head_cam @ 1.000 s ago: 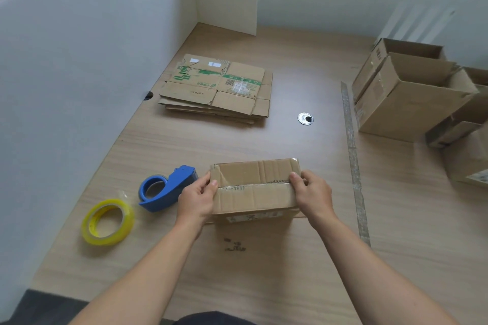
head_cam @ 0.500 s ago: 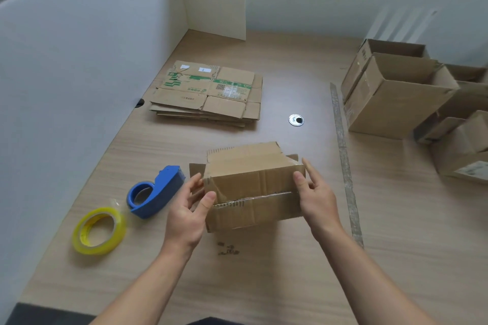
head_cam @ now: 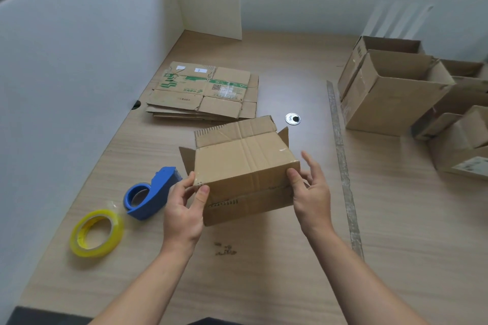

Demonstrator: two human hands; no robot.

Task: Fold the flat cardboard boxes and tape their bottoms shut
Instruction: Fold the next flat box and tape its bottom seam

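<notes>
A small brown cardboard box is held above the wooden table, tilted, with its open flaps pointing away from me. A taped seam runs across the face nearest me. My left hand pinches the box's near left corner, thumb on the front face. My right hand supports the right end with the thumb against the corner and the fingers straight and spread. A stack of flat cardboard boxes lies further back. A blue tape dispenser and a yellow tape roll lie to the left.
Several folded open boxes stand at the right. A long taped strip runs along the table between them and me. A round metal grommet sits behind the held box. A white partition walls off the left side.
The box has been lifted off the table and tipped so its taped face turns toward me. My right fingers have straightened out. My left hand has shifted to the near left corner.
</notes>
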